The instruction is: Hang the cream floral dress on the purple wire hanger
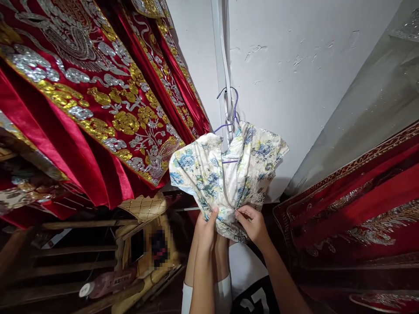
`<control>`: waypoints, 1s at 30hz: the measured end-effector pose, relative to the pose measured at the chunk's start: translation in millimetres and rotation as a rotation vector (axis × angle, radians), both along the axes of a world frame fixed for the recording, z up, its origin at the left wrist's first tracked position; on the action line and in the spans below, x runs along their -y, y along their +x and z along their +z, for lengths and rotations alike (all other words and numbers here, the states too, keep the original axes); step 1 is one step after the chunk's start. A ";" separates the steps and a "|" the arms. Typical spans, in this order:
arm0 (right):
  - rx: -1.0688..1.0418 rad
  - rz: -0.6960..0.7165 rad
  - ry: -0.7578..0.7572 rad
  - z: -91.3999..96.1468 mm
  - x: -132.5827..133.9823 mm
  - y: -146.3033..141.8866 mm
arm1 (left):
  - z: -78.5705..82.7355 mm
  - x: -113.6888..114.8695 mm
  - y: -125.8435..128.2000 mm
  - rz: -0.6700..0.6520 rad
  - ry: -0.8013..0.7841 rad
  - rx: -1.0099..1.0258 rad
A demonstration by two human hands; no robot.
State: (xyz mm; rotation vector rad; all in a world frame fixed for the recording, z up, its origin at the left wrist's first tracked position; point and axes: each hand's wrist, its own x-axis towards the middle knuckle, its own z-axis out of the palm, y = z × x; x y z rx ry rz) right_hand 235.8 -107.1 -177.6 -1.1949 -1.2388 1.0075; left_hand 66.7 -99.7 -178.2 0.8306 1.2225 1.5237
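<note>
Matt cloth blouse (212,179), glossy satin-like drapery (108,109)

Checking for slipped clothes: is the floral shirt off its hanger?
No, the shirt hangs on the purple hanger, whose hook shows above it.

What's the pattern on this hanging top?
Blue and yellow flowers on the cream top; head view.

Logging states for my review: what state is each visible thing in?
Floral garment: neckline open, waist gathered.
Purple hanger: inside garment, hook exposed.
Right grip: pinched on garment front.
Left grip: thumb against garment, fingers mostly hidden.
Left-side embroidered cloth: hanging in folds.
Bottle: capped.
Wall: scuffed.
</note>
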 end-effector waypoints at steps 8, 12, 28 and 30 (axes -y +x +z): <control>0.172 -0.247 0.473 16.7 17.7 10.2 | -6.9 9.0 -18.7 0.460 0.199 -0.340; 0.222 -0.180 0.606 34.9 17.7 3.0 | 5.6 27.7 16.7 -0.114 0.306 -0.462; 0.419 -0.389 0.997 193.3 -150.1 43.3 | -15.9 36.1 51.7 -0.422 0.324 -0.905; 0.420 -0.368 1.020 203.1 -151.5 39.7 | -6.3 28.7 44.2 -0.475 0.322 -0.946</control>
